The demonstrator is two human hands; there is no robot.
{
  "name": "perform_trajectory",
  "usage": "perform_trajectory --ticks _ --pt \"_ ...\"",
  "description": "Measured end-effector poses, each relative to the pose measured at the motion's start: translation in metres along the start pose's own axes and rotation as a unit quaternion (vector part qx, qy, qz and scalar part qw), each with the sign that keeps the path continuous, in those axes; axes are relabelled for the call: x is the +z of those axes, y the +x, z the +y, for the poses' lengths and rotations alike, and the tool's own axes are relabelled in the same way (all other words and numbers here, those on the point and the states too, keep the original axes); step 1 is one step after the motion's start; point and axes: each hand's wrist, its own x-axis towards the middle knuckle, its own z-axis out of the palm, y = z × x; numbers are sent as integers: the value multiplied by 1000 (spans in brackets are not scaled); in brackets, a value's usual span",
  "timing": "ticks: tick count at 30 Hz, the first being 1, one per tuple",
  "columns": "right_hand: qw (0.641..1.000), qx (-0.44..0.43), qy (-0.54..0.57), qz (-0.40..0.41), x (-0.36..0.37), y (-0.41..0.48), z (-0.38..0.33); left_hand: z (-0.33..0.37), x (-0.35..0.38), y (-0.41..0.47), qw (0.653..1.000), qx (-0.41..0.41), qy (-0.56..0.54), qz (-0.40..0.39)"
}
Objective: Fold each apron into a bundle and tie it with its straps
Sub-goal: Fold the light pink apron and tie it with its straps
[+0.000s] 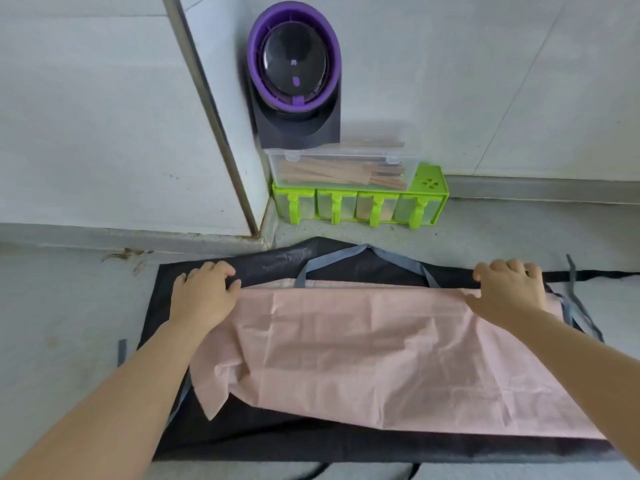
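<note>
A pink apron (363, 344) lies spread across a larger black apron (277, 441) on the grey counter. Its grey neck strap (363, 251) loops over the black cloth at the far edge, and grey waist straps (575, 313) trail off at the right. My left hand (204, 296) grips the pink apron's far left corner with curled fingers. My right hand (509, 289) grips its far right corner the same way. The near left part of the pink cloth is rumpled and folded over.
A green spice rack (360, 206) with a clear box of chopsticks (343, 168) on top stands against the wall behind the aprons. Above it hangs a purple and black appliance (294, 74). A black strap (606, 273) runs off right. A wall corner juts out at left.
</note>
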Motion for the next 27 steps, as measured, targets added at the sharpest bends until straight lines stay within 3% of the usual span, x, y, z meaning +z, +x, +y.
perform_trajectory --ticks 3,8,11,13,18,22,24,26,27 --pt "988 -69 119 74 -14 -22 -34 -8 -14 -30 993 -12 -106 47" --pt "948 -240 199 61 -36 -82 -116 -28 -16 -86 971 -64 -211 91" --pt "916 -322 224 82 -30 -126 -160 -37 -14 -132 937 -123 -307 118" --pt "907 -344 223 96 -21 -148 -181 -38 -9 -159 913 -167 -359 101" --pt "911 -340 210 99 1 -174 -209 -32 19 -190 863 -202 -459 -58" --pt "922 -318 198 95 3 -176 -215 -21 34 -186 845 -194 -496 -50" --pt "928 -306 193 90 4 -174 -217 -16 33 -182 792 -240 -560 -30" --pt "934 -293 189 81 3 -170 -216 -15 24 -176 700 -286 -654 -7" --pt "933 -290 199 74 2 -168 -215 -18 19 -173 672 -292 -680 13"
